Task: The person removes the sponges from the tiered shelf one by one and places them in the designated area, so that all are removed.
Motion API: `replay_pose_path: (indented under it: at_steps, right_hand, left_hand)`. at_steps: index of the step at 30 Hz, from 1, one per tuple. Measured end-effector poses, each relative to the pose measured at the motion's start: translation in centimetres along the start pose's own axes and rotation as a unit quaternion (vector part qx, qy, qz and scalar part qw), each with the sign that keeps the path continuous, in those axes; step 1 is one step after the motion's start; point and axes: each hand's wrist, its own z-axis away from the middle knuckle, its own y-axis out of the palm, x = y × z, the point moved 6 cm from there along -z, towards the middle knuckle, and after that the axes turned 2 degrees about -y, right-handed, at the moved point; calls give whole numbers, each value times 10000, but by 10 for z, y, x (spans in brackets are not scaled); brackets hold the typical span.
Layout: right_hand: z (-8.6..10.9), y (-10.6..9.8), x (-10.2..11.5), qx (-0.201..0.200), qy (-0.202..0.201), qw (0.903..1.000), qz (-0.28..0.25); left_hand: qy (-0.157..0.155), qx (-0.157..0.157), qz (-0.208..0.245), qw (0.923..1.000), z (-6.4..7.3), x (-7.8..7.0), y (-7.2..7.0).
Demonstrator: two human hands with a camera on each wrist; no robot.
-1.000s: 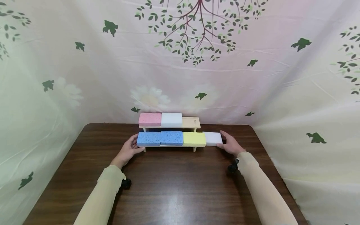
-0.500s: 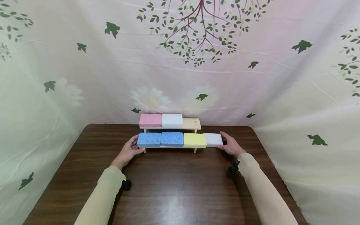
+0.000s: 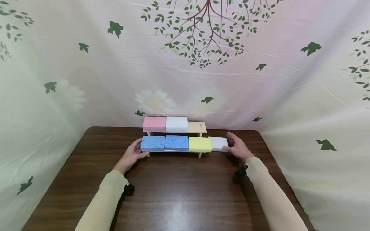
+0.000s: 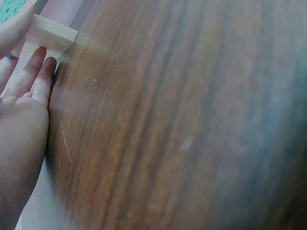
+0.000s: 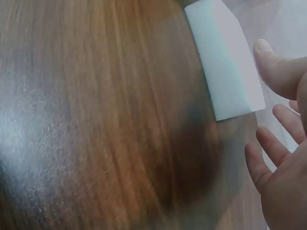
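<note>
Head view: left grip (image 3: 133, 155) slack, fingers by the 9 o'clock end of the left blue sponge (image 3: 153, 143). Right grip (image 3: 238, 148) slack, at 3 o'clock of the white block (image 3: 218, 144), itself at 3 o'clock of the yellow sponge (image 3: 200, 144).

Left wrist: fingers nearly straight; wooden rack (image 4: 53, 29) at 11 o'clock.

Right wrist: fingers spread, nothing clasped; white block at 1 o'clock.

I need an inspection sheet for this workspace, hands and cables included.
Surface: dark wood-grain table, glare near the front.
Job's things: pink sponge and white block on the back shelf; left blue sponge, right blue sponge and yellow sponge along the front shelf; outer white block right of the yellow sponge.
Clutter: nothing seen.
Left hand: beside the left blue sponge, fingers loosely extended; contact unclear.
Right hand: beside the outer white block, fingers loosely extended; contact unclear.
Cables: nothing seen.
Surroundings: cloth backdrop printed with leaves, birds and flowers.
</note>
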Motion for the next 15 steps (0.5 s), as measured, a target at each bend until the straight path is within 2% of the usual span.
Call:
replay_pose_path:
  at_steps: [9, 15]
  right_hand:
    - [-1, -7, 31, -125, -183, 9995, -204]
    - [-4, -2, 52, -3, -477, 9980, -404]
  left_hand:
    - [16, 45, 0, 10000, -3, -1, 2]
    - [9, 2, 26, 10000, -1, 1, 0]
